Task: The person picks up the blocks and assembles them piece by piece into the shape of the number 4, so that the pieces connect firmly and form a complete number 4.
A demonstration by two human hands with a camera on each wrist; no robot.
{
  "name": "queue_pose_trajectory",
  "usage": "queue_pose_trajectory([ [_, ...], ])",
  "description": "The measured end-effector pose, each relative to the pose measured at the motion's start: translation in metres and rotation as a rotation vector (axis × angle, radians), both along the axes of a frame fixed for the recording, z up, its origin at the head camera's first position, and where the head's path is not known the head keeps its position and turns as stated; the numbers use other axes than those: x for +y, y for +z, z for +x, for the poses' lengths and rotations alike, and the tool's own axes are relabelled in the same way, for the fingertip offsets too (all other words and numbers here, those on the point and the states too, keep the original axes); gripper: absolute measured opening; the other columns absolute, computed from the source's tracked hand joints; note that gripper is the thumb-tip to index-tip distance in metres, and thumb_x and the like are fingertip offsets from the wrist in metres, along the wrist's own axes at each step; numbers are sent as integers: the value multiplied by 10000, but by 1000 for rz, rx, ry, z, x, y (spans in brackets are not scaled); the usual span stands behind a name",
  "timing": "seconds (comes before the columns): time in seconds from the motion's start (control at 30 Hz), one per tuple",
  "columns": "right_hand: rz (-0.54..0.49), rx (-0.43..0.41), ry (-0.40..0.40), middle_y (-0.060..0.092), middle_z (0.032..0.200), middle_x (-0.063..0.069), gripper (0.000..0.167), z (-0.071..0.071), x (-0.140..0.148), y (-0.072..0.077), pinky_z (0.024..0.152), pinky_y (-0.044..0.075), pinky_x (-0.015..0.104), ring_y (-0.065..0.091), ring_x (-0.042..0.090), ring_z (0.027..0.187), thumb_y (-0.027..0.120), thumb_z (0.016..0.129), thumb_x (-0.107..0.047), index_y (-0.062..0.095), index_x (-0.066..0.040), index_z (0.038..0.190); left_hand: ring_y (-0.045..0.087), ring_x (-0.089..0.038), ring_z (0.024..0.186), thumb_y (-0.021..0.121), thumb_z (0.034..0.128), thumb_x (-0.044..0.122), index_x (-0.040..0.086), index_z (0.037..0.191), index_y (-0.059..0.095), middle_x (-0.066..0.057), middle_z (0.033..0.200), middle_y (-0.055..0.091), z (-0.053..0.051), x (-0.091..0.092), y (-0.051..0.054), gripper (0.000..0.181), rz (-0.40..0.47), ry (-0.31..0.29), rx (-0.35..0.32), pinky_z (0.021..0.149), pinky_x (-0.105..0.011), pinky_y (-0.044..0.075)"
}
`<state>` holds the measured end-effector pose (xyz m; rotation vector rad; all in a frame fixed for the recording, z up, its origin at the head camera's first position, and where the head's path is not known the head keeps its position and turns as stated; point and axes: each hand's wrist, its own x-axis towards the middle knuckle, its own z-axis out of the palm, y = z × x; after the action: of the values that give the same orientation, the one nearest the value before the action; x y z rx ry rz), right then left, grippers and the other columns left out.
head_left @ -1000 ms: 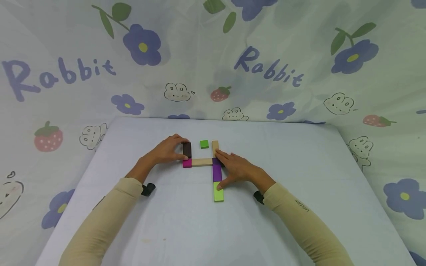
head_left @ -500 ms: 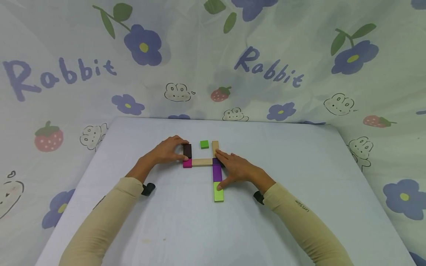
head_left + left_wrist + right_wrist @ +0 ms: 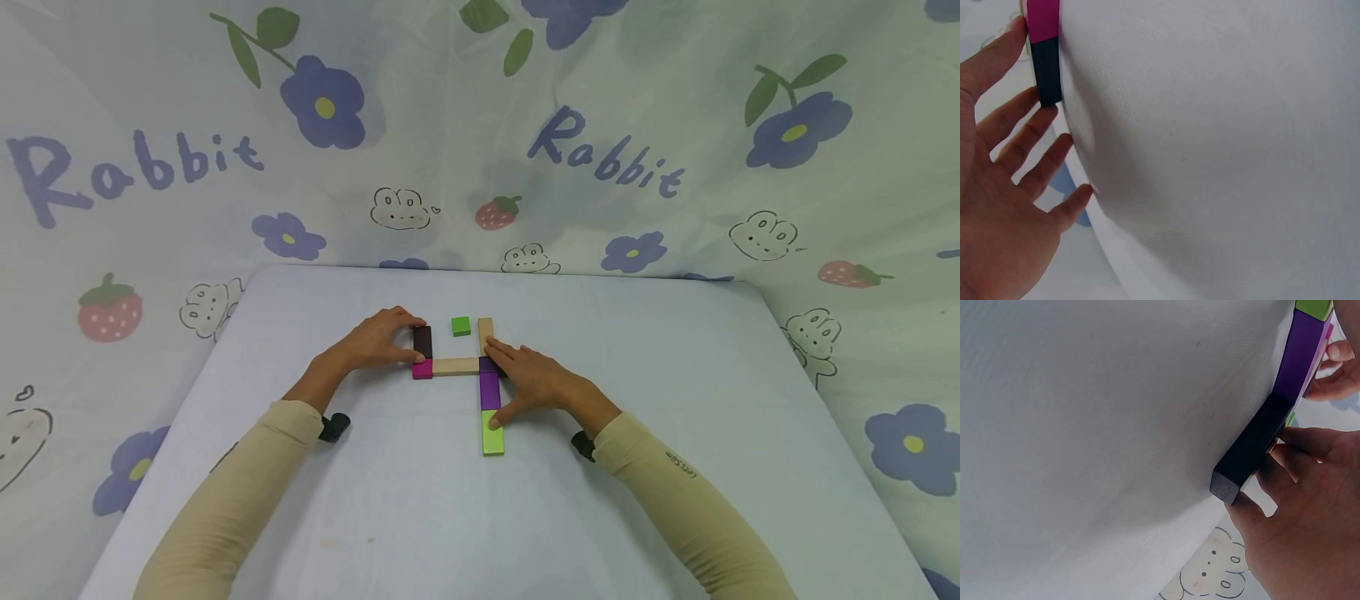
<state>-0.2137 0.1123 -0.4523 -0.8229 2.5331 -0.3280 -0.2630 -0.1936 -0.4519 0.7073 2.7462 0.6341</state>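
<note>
My left hand (image 3: 377,340) pinches a dark brown block (image 3: 423,342) lengthwise, index finger at its far end and thumb at the magenta block (image 3: 422,369) that meets its near end. A pale wooden block (image 3: 456,367) runs right from the magenta block to a dark purple piece (image 3: 487,364). My right hand (image 3: 538,379) rests over the right-hand row, its thumb on the lime block (image 3: 492,442) and fingertips by the upright pale wooden block (image 3: 485,327). Between lime and dark purple lies a purple block (image 3: 489,392). A black block (image 3: 1250,447) sits beside the right fingers, mostly hidden in the head view.
A small green block (image 3: 461,326) stands apart, between the two far-pointing arms of the block figure. White cloth covers the table (image 3: 405,517). Behind it hangs a printed curtain (image 3: 450,125) with flowers and rabbits.
The dark brown block has slid slightly toward me, up against the magenta block, and the left fingertips came with it. The right hand stays where it was.
</note>
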Motion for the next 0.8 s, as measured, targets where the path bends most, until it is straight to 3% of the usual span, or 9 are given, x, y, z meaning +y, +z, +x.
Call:
queue_pose_trajectory([
  [0.8, -12, -4, -1, 64, 1701, 5, 1272, 0, 0, 0, 1228, 150, 435, 185, 265, 1534, 822, 705, -672, 150, -116, 1632, 479, -410, 1283, 808, 861, 360, 57, 1388, 605, -195, 1356, 568, 0, 0, 0, 641, 1, -6, -3, 1069, -628, 374],
])
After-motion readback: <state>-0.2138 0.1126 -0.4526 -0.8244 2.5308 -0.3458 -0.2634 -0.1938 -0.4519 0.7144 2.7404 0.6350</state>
